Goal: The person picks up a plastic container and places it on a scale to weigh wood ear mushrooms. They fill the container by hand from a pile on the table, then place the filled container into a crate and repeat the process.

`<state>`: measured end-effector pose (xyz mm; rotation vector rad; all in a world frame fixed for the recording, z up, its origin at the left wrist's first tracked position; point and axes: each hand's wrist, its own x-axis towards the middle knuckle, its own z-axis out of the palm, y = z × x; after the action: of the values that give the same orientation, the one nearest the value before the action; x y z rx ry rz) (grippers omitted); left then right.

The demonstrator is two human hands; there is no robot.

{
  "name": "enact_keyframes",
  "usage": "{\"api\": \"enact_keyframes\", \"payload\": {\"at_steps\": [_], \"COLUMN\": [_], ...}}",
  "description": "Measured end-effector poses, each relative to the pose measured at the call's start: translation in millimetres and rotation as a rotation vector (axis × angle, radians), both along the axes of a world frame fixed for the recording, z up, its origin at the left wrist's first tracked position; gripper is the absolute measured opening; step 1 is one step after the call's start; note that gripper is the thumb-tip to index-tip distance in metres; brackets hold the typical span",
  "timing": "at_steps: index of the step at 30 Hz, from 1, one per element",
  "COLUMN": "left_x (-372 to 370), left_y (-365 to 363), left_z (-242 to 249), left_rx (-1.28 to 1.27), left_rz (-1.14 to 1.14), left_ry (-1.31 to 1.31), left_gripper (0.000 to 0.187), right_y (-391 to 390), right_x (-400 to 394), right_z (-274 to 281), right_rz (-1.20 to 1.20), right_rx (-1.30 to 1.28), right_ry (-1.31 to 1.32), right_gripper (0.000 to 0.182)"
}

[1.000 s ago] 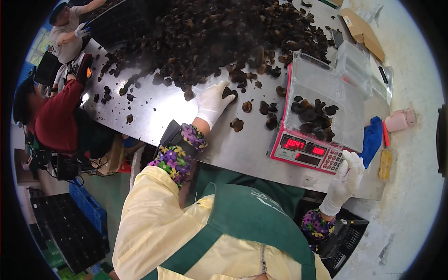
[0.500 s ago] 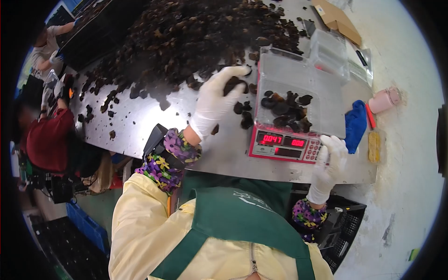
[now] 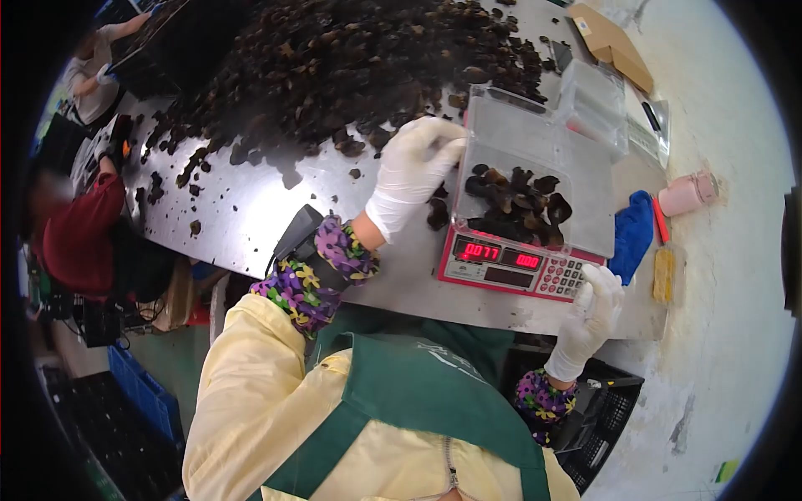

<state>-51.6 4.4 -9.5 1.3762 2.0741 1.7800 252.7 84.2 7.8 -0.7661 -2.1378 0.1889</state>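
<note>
My left hand, in a white glove, hovers at the left edge of a clear plastic tray. Its thumb and forefinger curve toward each other, tips slightly apart, and I make out nothing held. Dark curled pieces resembling wood ear fungus lie in the tray. The tray sits on a red-framed digital scale that reads 0.077 in red digits. My right hand, gloved too, is beside the keypad at the scale's lower right corner, fingers loosely extended and holding nothing. A few loose dark pieces lie left of the scale.
A large heap of dark pieces spreads across the metal table. Stacked clear trays, a blue cloth, a pink cup and a cardboard box line the right side. Two other people work at left.
The scale reading has risen from 0.047 to 0.077, and more dark pieces lie in the tray. My left hand has moved slightly right, its thumb and forefinger closer together. My right hand has barely moved.
</note>
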Motion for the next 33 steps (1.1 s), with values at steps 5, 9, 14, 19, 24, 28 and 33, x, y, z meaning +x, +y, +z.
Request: {"api": "enact_keyframes", "payload": {"at_steps": [5,9,14,19,24,28,33], "left_x": [-2,29,19,-19,-25,-34,-29], "left_y": [-31,-36,-53,-41,-12,-3,-23], "left_z": [-82,-91,-86,-76,-81,-104,-86], "left_rx": [-0.45,-0.562,-0.373,-0.3,-0.465,-0.538,-0.329], "left_rz": [-0.007,-0.018,-0.107,0.042,-0.204,-0.29,-0.241], "left_ry": [0.394,0.613,0.258,0.249,0.64,0.596,0.324], "left_gripper": [0.024,0.028,0.018,0.031,0.032,0.02,0.017], "right_y": [3,-2,-4,-4,-7,-8,-2], "right_x": [-6,-20,-18,-20,-30,-20,-6], "right_z": [-5,5,5,2,7,9,2], "right_rz": [-0.029,-0.012,0.002,0.013,0.021,0.005,-0.032], "right_rx": [0.017,0.044,0.052,0.041,0.041,0.052,0.03], "right_ry": [-0.008,0.002,-0.01,-0.03,-0.011,-0.034,-0.068], "right_gripper": [0.023,0.024,0.024,0.023,0.022,0.022,0.021]}}
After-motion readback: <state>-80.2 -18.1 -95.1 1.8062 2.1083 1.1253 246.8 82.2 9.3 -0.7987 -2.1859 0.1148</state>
